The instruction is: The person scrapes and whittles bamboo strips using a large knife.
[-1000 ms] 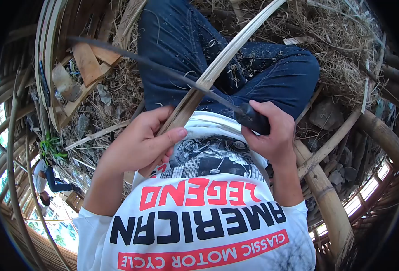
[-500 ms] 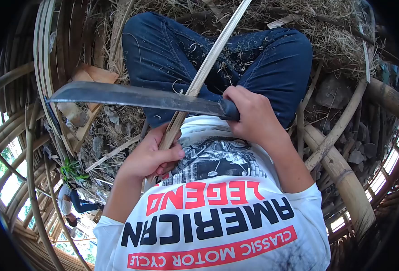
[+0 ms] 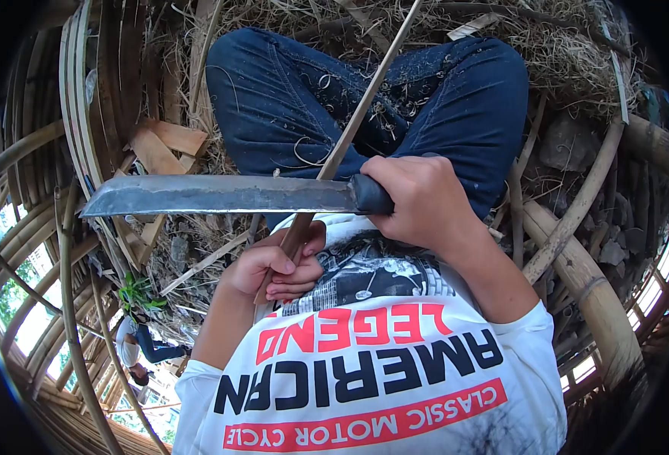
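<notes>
While both hands grip, left hand [image 3: 274, 269] pinching pale bamboo strip [image 3: 349, 136] (thin), right hand [image 3: 418, 201] clenching machete [image 3: 220, 195].

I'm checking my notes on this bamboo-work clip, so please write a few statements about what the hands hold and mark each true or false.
1. The right hand grips the handle of a long knife. True.
2. The left hand is empty. False: it holds a bamboo strip.
3. The blade points toward the person's right. False: it points left.
4. The strip runs up over the jeans. True.
</notes>
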Demonstrator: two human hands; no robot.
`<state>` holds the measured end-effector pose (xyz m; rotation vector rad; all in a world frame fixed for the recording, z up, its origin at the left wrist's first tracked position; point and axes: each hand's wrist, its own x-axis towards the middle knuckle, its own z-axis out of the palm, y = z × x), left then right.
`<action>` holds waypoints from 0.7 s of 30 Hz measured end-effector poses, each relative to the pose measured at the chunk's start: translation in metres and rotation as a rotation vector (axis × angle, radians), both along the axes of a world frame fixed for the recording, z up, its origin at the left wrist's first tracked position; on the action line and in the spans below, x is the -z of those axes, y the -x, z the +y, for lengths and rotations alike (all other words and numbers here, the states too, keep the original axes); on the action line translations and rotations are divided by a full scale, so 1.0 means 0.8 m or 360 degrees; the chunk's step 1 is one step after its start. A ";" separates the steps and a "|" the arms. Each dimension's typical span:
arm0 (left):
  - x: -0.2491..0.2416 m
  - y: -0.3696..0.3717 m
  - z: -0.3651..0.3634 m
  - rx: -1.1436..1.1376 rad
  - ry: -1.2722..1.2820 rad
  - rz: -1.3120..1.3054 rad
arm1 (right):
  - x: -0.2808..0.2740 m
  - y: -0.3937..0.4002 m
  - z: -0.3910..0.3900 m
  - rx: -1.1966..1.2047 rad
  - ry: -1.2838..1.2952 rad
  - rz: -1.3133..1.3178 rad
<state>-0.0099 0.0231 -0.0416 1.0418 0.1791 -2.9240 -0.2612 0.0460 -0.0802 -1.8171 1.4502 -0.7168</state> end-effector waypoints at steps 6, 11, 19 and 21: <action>0.015 -0.005 0.002 -0.0118 -0.0252 0.0229 | -0.004 -0.005 -0.007 -0.0050 0.0044 0.0101; 0.034 -0.005 0.006 -0.0216 -0.0390 0.0459 | -0.009 -0.016 -0.009 -0.0159 0.0019 0.0190; 0.035 -0.010 0.006 -0.0164 -0.0348 0.0377 | 0.003 -0.017 -0.016 -0.0035 -0.0077 0.0579; 0.035 -0.009 0.005 -0.0139 -0.0304 0.0368 | 0.009 -0.007 -0.023 -0.0001 -0.0116 0.0633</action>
